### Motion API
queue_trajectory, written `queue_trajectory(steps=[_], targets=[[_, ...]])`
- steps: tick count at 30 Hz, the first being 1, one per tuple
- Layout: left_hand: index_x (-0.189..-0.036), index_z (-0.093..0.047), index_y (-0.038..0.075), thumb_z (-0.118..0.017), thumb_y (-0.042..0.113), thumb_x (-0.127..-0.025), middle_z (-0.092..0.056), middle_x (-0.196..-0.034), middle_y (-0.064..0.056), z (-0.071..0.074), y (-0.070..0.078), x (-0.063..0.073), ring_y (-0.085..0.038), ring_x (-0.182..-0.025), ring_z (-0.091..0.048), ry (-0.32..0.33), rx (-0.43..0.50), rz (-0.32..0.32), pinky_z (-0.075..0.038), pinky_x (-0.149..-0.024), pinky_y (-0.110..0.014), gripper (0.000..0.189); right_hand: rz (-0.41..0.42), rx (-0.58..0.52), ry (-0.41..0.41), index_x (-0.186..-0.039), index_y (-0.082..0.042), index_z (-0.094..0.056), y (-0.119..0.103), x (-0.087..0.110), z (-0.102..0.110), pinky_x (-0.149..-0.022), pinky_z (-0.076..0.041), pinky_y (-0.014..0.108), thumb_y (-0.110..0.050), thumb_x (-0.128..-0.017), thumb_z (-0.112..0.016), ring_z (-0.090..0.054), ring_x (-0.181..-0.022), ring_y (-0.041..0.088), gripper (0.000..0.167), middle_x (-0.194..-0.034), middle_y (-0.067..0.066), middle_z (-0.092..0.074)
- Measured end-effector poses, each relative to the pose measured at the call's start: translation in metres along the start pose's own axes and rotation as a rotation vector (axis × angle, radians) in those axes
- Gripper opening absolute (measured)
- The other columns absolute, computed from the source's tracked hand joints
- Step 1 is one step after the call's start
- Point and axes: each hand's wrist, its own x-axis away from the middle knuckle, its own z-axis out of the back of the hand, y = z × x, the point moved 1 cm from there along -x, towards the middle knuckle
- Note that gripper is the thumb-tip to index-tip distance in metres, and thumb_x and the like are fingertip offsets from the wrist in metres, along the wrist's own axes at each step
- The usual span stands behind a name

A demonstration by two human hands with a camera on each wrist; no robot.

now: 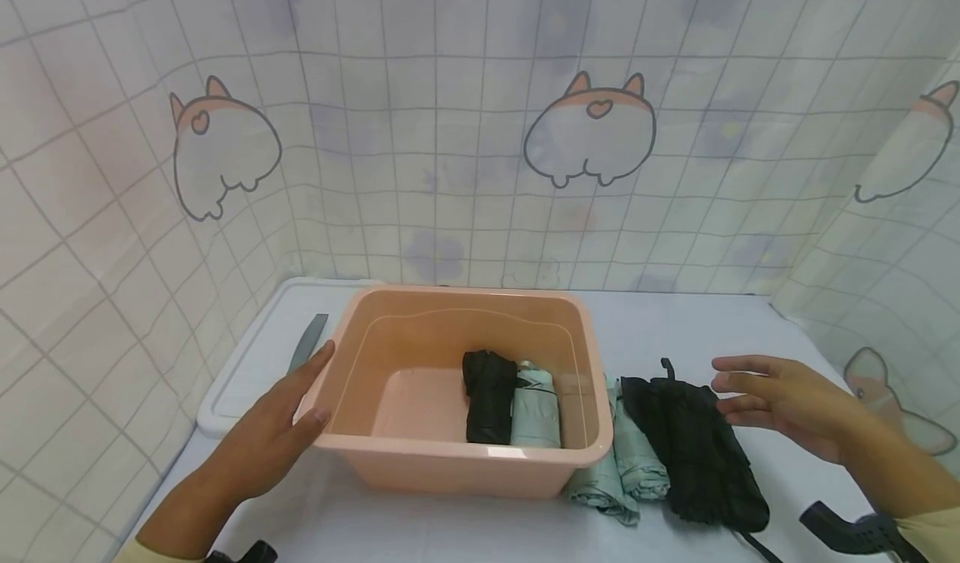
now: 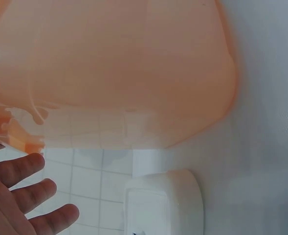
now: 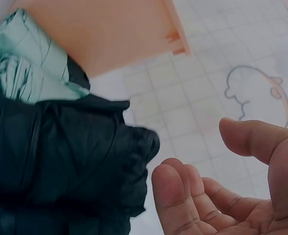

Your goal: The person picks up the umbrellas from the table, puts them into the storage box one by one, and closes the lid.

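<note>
Apparently, the step in hand is reaching for the larger black bundle (image 1: 697,455), which lies on the white table (image 1: 420,530) to the right of the peach bin (image 1: 457,473). The right hand (image 1: 795,396) is at the bundle's far side from the bin, thumb well apart from the fingers and nothing between them; contact is hard to tell. Against the bin's left rim, the left hand (image 1: 277,421) rests with its fingers straight and spread rather than clamped. Between the bin and that bundle lie pale green rolls (image 1: 643,455); inside the bin, toward its right end, a black roll (image 1: 489,405) and a green roll (image 1: 536,413) sit side by side. Picking up the bundle would call for closing thumb and fingers around it, minding its loose strap (image 1: 759,545).
</note>
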Motion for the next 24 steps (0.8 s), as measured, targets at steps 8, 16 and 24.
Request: queue_trajectory(steps=[8,16,24], targets=[[-0.166,-0.018,0.028,-0.05,0.035,-0.105,-0.031,-0.164,-0.018,0.001,0.001,0.0,-0.05,-0.143,-0.035,0.002,-0.004,0.001,-0.031,-0.102,-0.078,0.069,-0.035,0.008,0.009,-0.152,0.014,-0.028,0.016,0.005,0.01,-0.09,-0.058,0.038,-0.029,-0.11,-0.048,-0.066,-0.114,0.034,0.064,-0.135,0.024,-0.056],[-0.166,-0.017,0.028,-0.049,0.036,-0.106,-0.032,-0.163,-0.019,0.0,0.001,0.001,-0.05,-0.143,-0.035,-0.002,-0.008,0.014,-0.032,-0.102,-0.078,0.068,-0.094,0.049,0.029,-0.151,0.016,-0.03,0.028,0.007,0.018,-0.09,-0.058,0.041,-0.031,-0.111,-0.046,-0.066,-0.114,0.036,0.063,-0.135,0.026,-0.058],[-0.166,-0.016,0.029,-0.049,0.036,-0.106,-0.029,-0.165,-0.017,0.001,0.001,0.0,-0.05,-0.144,-0.033,-0.008,-0.001,0.005,-0.031,-0.102,-0.078,0.069,-0.172,0.073,0.052,-0.152,0.016,-0.027,0.044,0.005,0.022,-0.092,-0.056,0.046,-0.036,-0.109,-0.049,-0.065,-0.116,0.041,0.071,-0.144,0.036,-0.048]])
